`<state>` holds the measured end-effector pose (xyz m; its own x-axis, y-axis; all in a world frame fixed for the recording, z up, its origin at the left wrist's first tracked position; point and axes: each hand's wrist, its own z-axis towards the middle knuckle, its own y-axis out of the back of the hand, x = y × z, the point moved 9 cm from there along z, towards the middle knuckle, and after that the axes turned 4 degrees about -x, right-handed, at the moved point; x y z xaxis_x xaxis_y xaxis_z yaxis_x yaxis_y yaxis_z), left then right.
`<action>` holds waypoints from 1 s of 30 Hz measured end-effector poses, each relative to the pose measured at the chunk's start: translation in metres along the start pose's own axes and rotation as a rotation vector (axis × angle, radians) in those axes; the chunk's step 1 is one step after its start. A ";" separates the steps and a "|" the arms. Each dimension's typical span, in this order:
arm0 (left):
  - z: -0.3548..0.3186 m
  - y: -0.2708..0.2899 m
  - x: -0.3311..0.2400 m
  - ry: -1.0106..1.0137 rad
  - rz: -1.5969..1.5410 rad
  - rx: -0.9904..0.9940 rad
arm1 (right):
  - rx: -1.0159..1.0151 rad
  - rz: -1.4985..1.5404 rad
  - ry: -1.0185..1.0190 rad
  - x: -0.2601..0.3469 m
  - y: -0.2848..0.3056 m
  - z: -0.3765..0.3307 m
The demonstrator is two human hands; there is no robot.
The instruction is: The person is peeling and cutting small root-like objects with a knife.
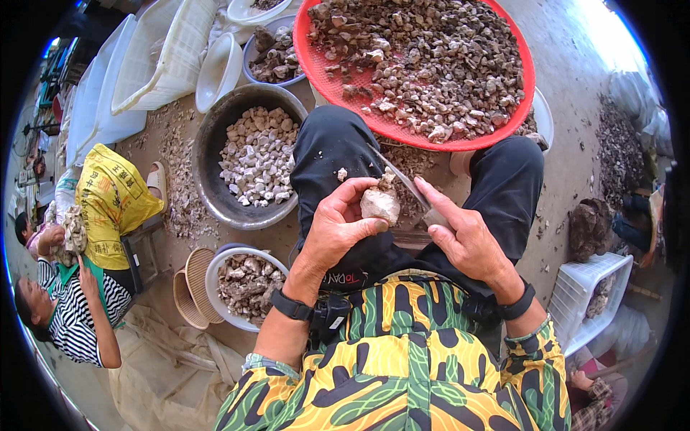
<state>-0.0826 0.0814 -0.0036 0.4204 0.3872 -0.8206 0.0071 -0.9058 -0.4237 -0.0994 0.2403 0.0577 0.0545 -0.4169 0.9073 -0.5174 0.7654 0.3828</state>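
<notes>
while the left hand [338,226] pinches the pale lump [380,203] between thumb and fingers over the lap, the right hand [463,241], closed on the knife [402,181], lays its blade slantwise up-left across the lump's right side.

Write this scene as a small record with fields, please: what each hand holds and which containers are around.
left hand: left hand holds a pale lump over the lap
right hand: right hand holds a knife, blade against the lump
grip: both hands closed on what they hold
in front: red basket full of brown pieces
to the left: metal bowl with pale cut pieces
lower left: white bowl with brown pieces
far right: white crate
others: a person in a striped shirt at the left edge
</notes>
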 end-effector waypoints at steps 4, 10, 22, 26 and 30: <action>0.001 -0.007 -0.002 -0.007 0.010 0.061 | 0.032 0.054 0.051 0.009 -0.002 -0.001; -0.003 -0.010 -0.001 -0.003 0.023 0.110 | 0.295 0.381 -0.333 -0.006 -0.020 -0.001; 0.003 -0.012 0.002 -0.009 0.153 0.110 | 0.154 0.290 -0.177 -0.003 -0.021 0.002; 0.002 -0.013 -0.001 -0.015 0.127 0.125 | 0.123 0.297 -0.160 -0.004 -0.023 0.001; 0.000 -0.013 -0.002 0.009 0.088 0.106 | 0.173 0.576 -0.362 -0.009 -0.027 -0.005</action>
<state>-0.0836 0.0931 0.0033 0.4234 0.3048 -0.8531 -0.1262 -0.9127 -0.3887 -0.0811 0.2256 0.0403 -0.5416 -0.1283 0.8308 -0.5085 0.8369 -0.2023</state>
